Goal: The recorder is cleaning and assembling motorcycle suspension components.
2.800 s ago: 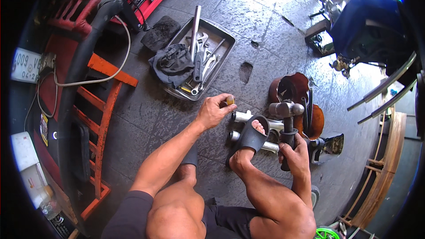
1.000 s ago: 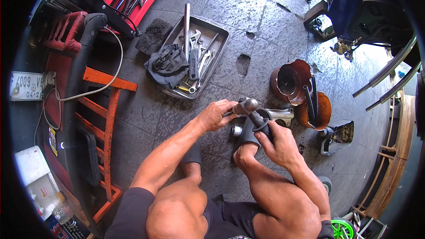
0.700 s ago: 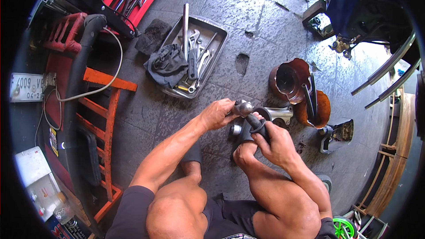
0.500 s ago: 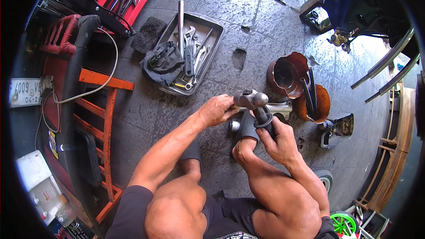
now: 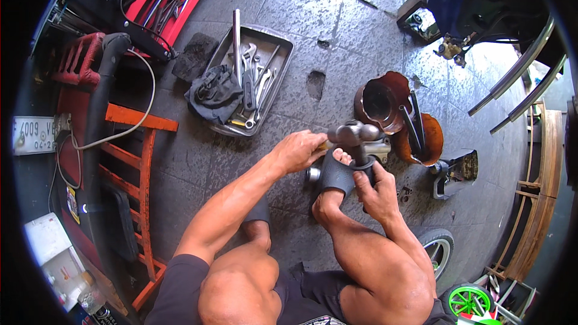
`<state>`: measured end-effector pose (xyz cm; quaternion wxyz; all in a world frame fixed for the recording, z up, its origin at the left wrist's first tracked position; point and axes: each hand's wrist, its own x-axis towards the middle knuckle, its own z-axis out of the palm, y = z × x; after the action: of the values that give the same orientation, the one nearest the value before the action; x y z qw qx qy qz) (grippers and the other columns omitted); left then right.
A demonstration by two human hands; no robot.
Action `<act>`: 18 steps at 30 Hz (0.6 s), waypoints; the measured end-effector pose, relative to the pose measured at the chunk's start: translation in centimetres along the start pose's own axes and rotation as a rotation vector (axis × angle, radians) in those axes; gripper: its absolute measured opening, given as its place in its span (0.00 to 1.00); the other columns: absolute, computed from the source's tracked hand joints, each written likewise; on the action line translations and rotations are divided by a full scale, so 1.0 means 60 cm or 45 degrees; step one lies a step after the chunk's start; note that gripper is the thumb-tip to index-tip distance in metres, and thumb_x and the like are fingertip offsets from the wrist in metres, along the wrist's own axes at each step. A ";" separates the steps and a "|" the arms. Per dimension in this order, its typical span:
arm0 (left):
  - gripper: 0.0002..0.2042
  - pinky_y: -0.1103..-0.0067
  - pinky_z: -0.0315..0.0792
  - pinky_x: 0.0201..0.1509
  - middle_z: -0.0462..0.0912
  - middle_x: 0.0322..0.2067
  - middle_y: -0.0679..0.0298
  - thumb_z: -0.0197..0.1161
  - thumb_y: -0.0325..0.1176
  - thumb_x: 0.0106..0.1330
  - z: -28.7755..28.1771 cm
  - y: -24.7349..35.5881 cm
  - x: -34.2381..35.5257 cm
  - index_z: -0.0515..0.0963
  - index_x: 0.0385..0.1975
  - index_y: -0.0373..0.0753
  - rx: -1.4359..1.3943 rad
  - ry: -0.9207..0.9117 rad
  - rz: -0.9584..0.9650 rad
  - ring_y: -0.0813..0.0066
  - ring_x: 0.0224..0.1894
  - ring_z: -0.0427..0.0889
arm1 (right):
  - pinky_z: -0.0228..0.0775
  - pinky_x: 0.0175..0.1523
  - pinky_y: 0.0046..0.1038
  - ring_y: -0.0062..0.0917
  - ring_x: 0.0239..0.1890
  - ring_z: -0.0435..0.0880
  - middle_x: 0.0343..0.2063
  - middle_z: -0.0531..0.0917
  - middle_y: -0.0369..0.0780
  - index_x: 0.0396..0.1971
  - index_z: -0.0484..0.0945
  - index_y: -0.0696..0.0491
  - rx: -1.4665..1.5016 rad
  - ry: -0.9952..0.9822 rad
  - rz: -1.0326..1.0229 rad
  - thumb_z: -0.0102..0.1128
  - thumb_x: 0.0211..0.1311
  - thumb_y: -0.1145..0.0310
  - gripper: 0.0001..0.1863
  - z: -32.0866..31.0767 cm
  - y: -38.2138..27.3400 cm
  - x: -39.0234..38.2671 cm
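A ball-peen hammer (image 5: 354, 135) with a dark steel head is upright over my right foot, its handle running down into my right hand (image 5: 378, 189). A dark ring sits round the handle just above my fingers. My left hand (image 5: 298, 151) is closed beside the hammer head. A bit of something yellowish shows at its fingertips, but most of it is hidden. Beneath the hammer, a silver metal part (image 5: 380, 149) lies partly covered on the floor. What looks like a round silver end (image 5: 312, 174) shows left of my dark sandal (image 5: 335, 173).
A grey tray (image 5: 283, 78) holds wrenches, a long bar and a dark cloth (image 5: 215, 92). Two rusty, cut-open containers (image 5: 404, 93) stand at right, beside a metal bracket (image 5: 456, 173). An orange frame (image 5: 146, 183) stands left; a wheel (image 5: 442, 250) lies lower right.
The hammer head has shifted slightly right relative to my left hand, and a yellowish bit now shows at those fingertips. The whole view has moved a little, showing more of the wheel.
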<state>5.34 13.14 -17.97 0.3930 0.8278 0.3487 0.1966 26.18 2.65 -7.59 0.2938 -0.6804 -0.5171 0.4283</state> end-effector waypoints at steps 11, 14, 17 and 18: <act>0.16 0.64 0.76 0.46 0.84 0.36 0.49 0.67 0.29 0.61 -0.019 -0.026 -0.040 0.78 0.48 0.36 -0.099 0.131 -0.361 0.48 0.38 0.83 | 0.65 0.21 0.24 0.17 0.15 0.76 0.14 0.77 0.37 0.31 0.75 0.60 0.186 0.000 0.198 0.61 0.65 0.67 0.11 0.001 0.047 -0.040; 0.16 0.66 0.77 0.45 0.84 0.38 0.47 0.67 0.31 0.62 -0.018 -0.007 -0.044 0.78 0.49 0.35 -0.401 0.049 -0.336 0.49 0.41 0.85 | 0.65 0.21 0.23 0.16 0.16 0.74 0.14 0.77 0.34 0.31 0.75 0.60 0.226 0.047 0.268 0.60 0.67 0.67 0.10 -0.017 0.054 -0.061; 0.16 0.67 0.77 0.46 0.84 0.39 0.46 0.67 0.31 0.62 -0.004 0.012 -0.051 0.78 0.49 0.34 -0.441 -0.032 -0.262 0.50 0.42 0.85 | 0.64 0.21 0.23 0.15 0.16 0.72 0.14 0.76 0.32 0.30 0.75 0.59 0.278 0.076 0.342 0.60 0.67 0.67 0.11 -0.029 0.076 -0.089; 0.16 0.66 0.77 0.46 0.84 0.39 0.46 0.67 0.31 0.62 0.001 0.014 -0.053 0.78 0.49 0.34 -0.483 -0.051 -0.280 0.50 0.42 0.85 | 0.64 0.22 0.23 0.15 0.16 0.72 0.15 0.76 0.32 0.30 0.75 0.59 0.278 0.076 0.360 0.60 0.67 0.68 0.10 -0.033 0.081 -0.097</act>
<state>3.58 10.40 -17.55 0.5678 0.6996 0.3859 0.1981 29.56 -4.26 -9.16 0.3179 -0.7227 -0.3579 0.4985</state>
